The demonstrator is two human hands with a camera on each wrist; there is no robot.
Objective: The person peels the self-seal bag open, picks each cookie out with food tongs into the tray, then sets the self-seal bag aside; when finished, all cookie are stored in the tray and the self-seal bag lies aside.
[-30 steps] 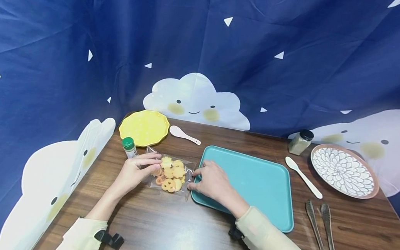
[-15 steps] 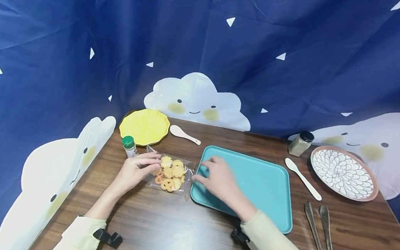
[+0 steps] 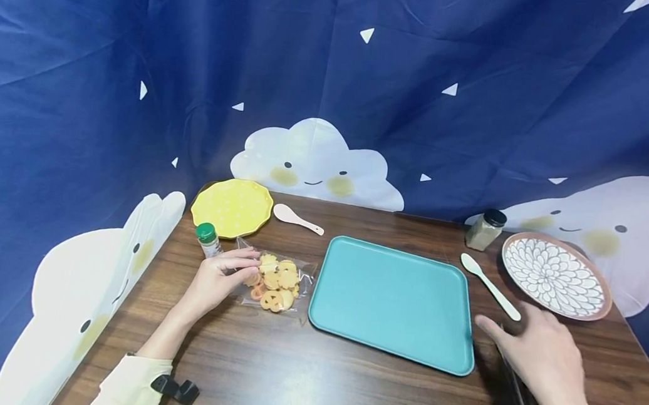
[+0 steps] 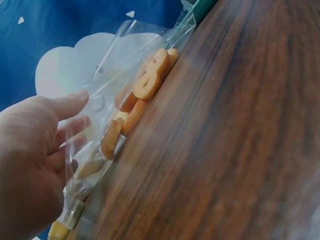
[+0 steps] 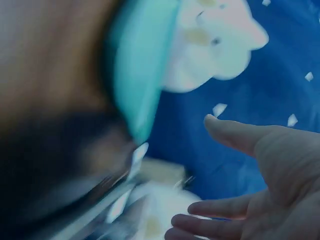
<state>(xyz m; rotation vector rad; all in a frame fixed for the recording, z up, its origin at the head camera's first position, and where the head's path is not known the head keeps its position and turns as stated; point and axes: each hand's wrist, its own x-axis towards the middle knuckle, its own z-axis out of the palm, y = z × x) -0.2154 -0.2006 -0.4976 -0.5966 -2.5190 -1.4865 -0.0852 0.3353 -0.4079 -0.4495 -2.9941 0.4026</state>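
A clear plastic bag of cookies (image 3: 279,284) lies on the table, left of the teal tray (image 3: 393,304). My left hand (image 3: 214,282) rests at the bag's left end, thumb and fingers apart; in the left wrist view its fingers show through the plastic bag (image 4: 125,107). Over on the right, my right hand (image 3: 542,352) hovers with fingers spread above the metal tongs (image 3: 520,398), partly covering them. In the right wrist view that hand (image 5: 270,180) holds nothing, and the tongs (image 5: 92,210) are blurred below it.
A green-capped shaker (image 3: 208,239) and a yellow plate (image 3: 232,208) stand at the left, near a pink spoon (image 3: 297,219). Toward the right are a white spoon (image 3: 490,286), a black-capped jar (image 3: 485,230) and a petal-patterned plate (image 3: 557,275).
My right hand has left the bag's right end and the tray's left edge, and moved right to above the tongs. My left hand has stayed at the bag.
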